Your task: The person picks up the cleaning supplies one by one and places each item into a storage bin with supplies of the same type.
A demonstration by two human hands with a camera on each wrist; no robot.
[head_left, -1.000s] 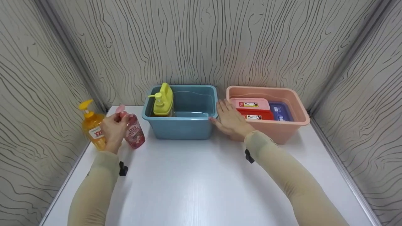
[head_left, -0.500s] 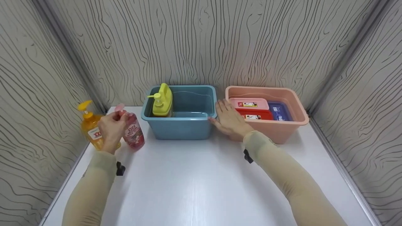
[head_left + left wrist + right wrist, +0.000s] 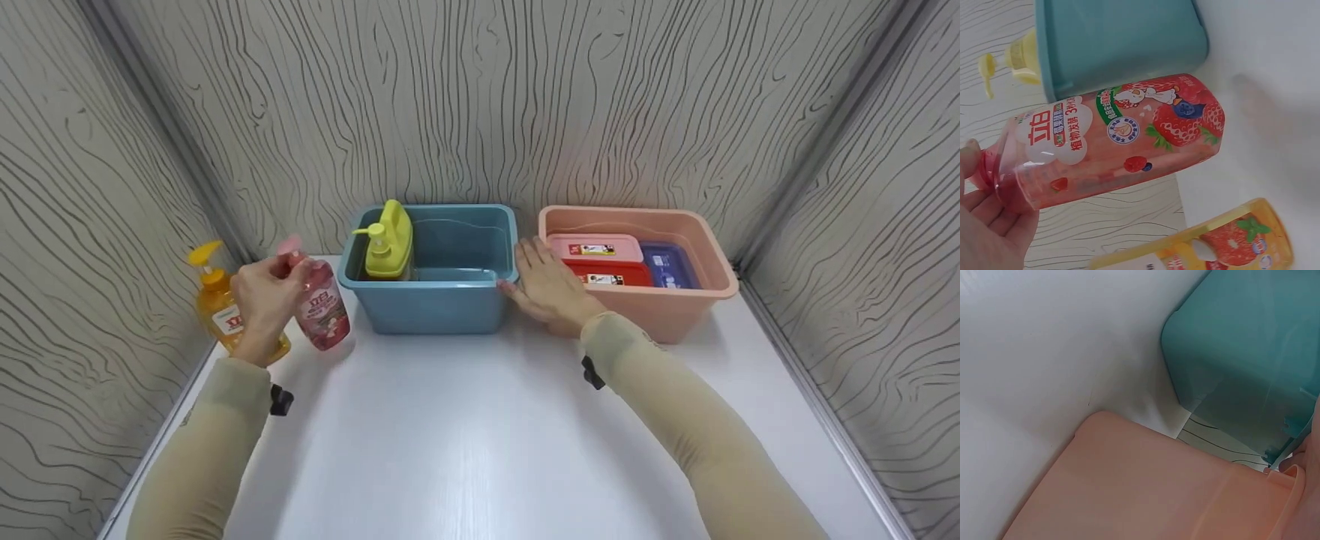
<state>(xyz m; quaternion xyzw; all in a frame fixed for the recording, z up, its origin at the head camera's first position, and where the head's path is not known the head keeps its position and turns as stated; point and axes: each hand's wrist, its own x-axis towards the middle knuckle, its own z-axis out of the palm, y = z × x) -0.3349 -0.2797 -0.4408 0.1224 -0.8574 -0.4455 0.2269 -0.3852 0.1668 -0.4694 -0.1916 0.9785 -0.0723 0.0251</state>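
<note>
My left hand grips the neck of a pink pump bottle of liquid soap, just under its pump head. The left wrist view shows this clear bottle with strawberries on its label, tilted, its base close over the table. Beside it stands an orange pump bottle, partly hidden by my left hand. My right hand lies with straight fingers between the blue bin and the pink bin, its thumb and fingertips at the blue bin's rim. In the blue bin stands a yellow-green pump bottle.
The pink bin holds a pink-lidded box, a red-lidded box and a dark blue-lidded box. Both bins stand near the patterned back wall. White table surface lies in front of them.
My left hand has shifted slightly left and the pink bottle it holds has risen a little, its label turning more toward the head view. The right hand has stayed put.
</note>
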